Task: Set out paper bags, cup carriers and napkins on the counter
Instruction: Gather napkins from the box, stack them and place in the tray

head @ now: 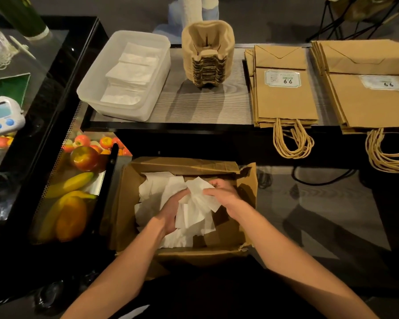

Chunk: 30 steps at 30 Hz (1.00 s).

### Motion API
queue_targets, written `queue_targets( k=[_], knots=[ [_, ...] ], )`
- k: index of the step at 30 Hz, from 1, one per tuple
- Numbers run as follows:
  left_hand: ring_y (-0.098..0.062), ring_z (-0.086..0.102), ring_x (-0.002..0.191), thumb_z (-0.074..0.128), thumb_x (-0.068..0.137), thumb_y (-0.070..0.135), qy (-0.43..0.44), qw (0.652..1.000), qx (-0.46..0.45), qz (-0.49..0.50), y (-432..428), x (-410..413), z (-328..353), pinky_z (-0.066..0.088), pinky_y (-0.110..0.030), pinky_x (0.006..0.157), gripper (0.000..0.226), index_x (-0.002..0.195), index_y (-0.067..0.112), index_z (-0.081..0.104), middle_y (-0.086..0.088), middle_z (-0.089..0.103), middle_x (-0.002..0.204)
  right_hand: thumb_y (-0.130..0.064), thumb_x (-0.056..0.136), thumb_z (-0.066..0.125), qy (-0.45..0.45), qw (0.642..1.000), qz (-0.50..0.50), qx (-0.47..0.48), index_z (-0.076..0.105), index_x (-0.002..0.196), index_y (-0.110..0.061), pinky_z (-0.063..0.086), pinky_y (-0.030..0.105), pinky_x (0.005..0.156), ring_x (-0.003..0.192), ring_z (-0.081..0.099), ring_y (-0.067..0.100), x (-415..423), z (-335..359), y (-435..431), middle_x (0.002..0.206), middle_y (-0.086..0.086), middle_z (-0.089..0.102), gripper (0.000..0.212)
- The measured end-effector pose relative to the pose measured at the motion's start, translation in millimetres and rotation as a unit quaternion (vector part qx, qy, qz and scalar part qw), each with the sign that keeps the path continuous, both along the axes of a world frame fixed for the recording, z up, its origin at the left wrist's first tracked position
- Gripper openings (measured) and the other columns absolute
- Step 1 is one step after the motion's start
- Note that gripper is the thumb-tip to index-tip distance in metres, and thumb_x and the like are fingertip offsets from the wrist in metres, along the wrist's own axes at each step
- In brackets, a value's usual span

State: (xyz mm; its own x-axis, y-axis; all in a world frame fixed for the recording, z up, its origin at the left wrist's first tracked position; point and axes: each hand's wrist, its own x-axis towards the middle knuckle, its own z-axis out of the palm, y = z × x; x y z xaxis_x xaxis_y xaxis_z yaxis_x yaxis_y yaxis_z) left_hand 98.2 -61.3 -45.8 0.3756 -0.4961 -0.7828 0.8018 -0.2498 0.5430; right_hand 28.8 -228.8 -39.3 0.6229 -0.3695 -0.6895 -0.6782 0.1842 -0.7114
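The white label (282, 78) on the left paper bags (286, 104) reads "9.9"; smaller print blurs.

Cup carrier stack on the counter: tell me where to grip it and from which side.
Probably clasp the cup carrier stack low on its left and right flanks, coming from both sides. The carriers are only nested, so a top grip would likely lift off a few. Bare counter shows between it, the plastic tub and the paper bags.

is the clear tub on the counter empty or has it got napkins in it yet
Partly filled: folded white napkins lie in the clear tub, well below its rim, with no lid on.
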Motion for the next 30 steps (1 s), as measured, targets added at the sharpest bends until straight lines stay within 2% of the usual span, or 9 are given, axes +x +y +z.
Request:
queue_targets(
  k=[5,8,11,13,16,20,23,26,30],
  knots=[
    [-0.036,0.066,0.119,0.077,0.085,0.025,0.01,0.999,-0.02,-0.031,7.3,0.8,3.0,0.045,-0.05,0.108,0.043,0.126,0.013,0.069,-0.017,0.069,0.128,-0.022,0.095,0.071,-0.054,0.988,-0.092,0.109,0.062,0.134,-0.022,0.055,0.036,0.094,0.117,0.061,0.022,-8.0,1.8,-13.6,0.13,0.002,0.064,0.04],
    [-0.033,0.069,0.115,0.064,0.091,0.003,0.022,0.999,-0.029,0.006,5.7,-0.5,3.7,0.056,-0.042,0.097,0.041,0.132,0.005,0.063,-0.017,0.068,0.131,-0.018,0.1,0.061,-0.102,0.947,-0.145,0.267,0.066,0.126,-0.013,0.056,0.033,0.085,0.109,0.068,0.023,-13.4,16.0,-21.3,0.117,0.008,0.072,0.027],
    [-0.034,0.067,0.117,0.06,0.092,0.004,0.043,0.996,-0.025,0.069,2.7,0.3,-0.3,0.055,-0.042,0.097,0.042,0.134,0.006,0.063,-0.017,0.067,0.134,-0.015,0.098,0.062,-0.117,0.892,-0.211,0.383,0.066,0.123,-0.008,0.057,0.037,0.091,0.103,0.073,0.027,-22.7,28.5,-22.2,0.113,0.014,0.075,0.026],
    [-0.036,0.067,0.117,0.059,0.093,0.004,0.044,0.992,-0.027,0.111,-0.7,1.0,-2.5,0.06,-0.043,0.09,0.043,0.136,0.009,0.062,-0.018,0.067,0.133,-0.012,0.095,0.064,-0.11,0.877,-0.229,0.407,0.064,0.124,-0.006,0.062,0.037,0.079,0.095,0.076,0.029,-28.1,28.5,-14.2,0.108,0.017,0.076,0.029],
    [-0.036,0.069,0.11,0.056,0.097,0.006,0.035,0.988,-0.024,0.147,-7.7,1.6,-2.1,0.062,-0.045,0.073,0.031,0.125,0.011,0.069,-0.017,0.07,0.127,-0.017,0.092,0.07,-0.057,0.91,-0.189,0.365,0.057,0.134,-0.01,0.06,0.039,0.086,0.107,0.072,0.028,-30.4,14.3,7.2,0.114,0.013,0.075,0.043],
    [-0.032,0.069,0.111,0.058,0.101,0.017,0.028,0.983,-0.041,0.178,-14.5,-1.1,-4.2,0.058,-0.047,0.087,0.025,0.116,0.013,0.077,-0.011,0.071,0.127,-0.022,0.093,0.072,0.014,0.935,-0.169,0.313,0.062,0.127,-0.014,0.049,0.043,0.105,0.115,0.066,0.027,-26.0,-6.1,31.3,0.119,0.009,0.074,0.036],
    [-0.035,0.067,0.109,0.051,0.104,0.024,0.035,0.979,-0.046,0.197,-17.8,-4.9,-1.6,0.056,-0.048,0.089,0.031,0.125,0.012,0.07,-0.013,0.072,0.125,-0.028,0.084,0.082,0.047,0.952,-0.194,0.232,0.067,0.119,-0.02,0.052,0.046,0.099,0.114,0.063,0.029,-16.9,-11.2,38.2,0.126,0.008,0.069,0.039],
    [-0.036,0.067,0.106,0.044,0.106,0.023,0.052,0.965,-0.053,0.251,-15.6,-3.9,0.6,0.054,-0.048,0.089,0.029,0.119,0.015,0.069,-0.016,0.072,0.122,-0.024,0.09,0.078,0.025,0.954,-0.249,0.164,0.065,0.1,-0.029,0.051,0.034,0.072,0.102,0.061,0.021,-14.6,-5.3,28.8,0.109,0.0,0.067,0.017],
    [-0.031,0.068,0.112,0.042,0.106,0.015,0.056,0.961,-0.075,0.261,-6.3,3.1,2.3,0.056,-0.046,0.085,0.035,0.135,0.012,0.06,-0.012,0.072,0.126,-0.027,0.088,0.078,-0.056,0.966,-0.205,0.148,0.06,0.131,-0.022,0.051,0.032,0.079,0.114,0.06,0.022,-18.7,1.5,6.5,0.127,0.003,0.065,0.048]
  ],
)
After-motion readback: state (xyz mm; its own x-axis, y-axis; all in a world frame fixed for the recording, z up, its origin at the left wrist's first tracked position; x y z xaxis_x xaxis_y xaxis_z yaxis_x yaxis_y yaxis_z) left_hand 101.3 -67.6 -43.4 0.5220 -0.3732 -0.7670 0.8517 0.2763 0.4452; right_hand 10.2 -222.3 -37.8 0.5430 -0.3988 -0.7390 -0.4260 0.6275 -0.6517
